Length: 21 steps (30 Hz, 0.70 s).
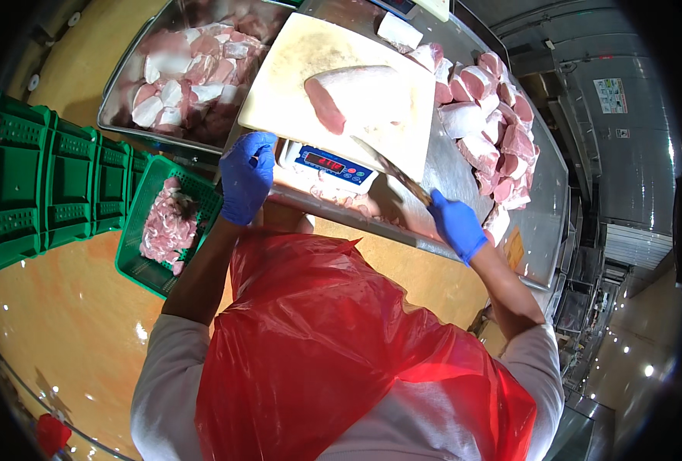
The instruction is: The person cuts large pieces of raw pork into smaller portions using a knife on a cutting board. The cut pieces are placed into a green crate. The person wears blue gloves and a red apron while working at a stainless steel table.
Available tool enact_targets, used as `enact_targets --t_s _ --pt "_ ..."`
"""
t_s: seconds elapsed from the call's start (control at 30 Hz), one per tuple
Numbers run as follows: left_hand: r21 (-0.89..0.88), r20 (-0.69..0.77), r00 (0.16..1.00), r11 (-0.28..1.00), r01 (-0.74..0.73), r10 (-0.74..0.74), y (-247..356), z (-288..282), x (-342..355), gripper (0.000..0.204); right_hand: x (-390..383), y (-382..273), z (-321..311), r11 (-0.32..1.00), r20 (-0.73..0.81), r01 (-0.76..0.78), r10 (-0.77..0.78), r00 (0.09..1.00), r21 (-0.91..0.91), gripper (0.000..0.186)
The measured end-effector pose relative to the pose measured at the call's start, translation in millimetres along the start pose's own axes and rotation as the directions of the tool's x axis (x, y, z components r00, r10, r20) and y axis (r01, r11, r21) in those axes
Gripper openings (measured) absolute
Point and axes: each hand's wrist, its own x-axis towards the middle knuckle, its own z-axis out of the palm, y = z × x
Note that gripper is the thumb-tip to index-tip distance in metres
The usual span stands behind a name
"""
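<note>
A long piece of pale pink meat [348, 88] lies on the white cutting board [295, 58]. My right hand [457, 224], in a blue glove, grips a knife [391, 167] whose blade reaches over the board's near right edge, its tip short of the meat. At the board's near left corner is my left hand [247, 177], also blue-gloved, with its fingers curled in; whether anything is between them is hidden. A digital scale [331, 164] with a lit red display shows under the board's near edge, between my hands.
Left of the board, a metal tub [110, 115] holds cut meat pieces. A large pile of meat chunks [483, 115] covers the steel table [544, 184] on the right. A green crate [129, 250] with meat scraps stands lower left, near stacked green crates [68, 173].
</note>
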Motion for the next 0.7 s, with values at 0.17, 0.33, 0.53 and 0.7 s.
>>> enact_targets --t_s 0.17,0.33,0.53,0.7 --pt "0.088 -0.035 0.992 0.990 -0.114 0.118 50.4 53.3 22.4 0.020 -20.1 -0.5 5.6 0.979 -0.266 0.043 0.013 0.964 0.201 0.022" --pt "0.265 -0.077 0.997 0.964 0.014 0.006 52.4 109.8 57.3 0.030 51.8 -72.9 20.3 0.899 -0.424 0.152 0.040 0.905 0.410 0.026" --pt "-0.049 -0.197 0.979 0.997 -0.061 0.050 14.0 99.8 49.1 0.040 134.6 -115.6 2.1 0.927 -0.511 0.213 -0.029 0.859 0.307 0.023" --pt "-0.176 -0.160 0.987 0.983 -0.061 0.032 -3.0 101.0 53.7 0.048 120.6 -112.9 5.8 0.978 -0.236 0.109 -0.065 0.969 0.177 0.023"
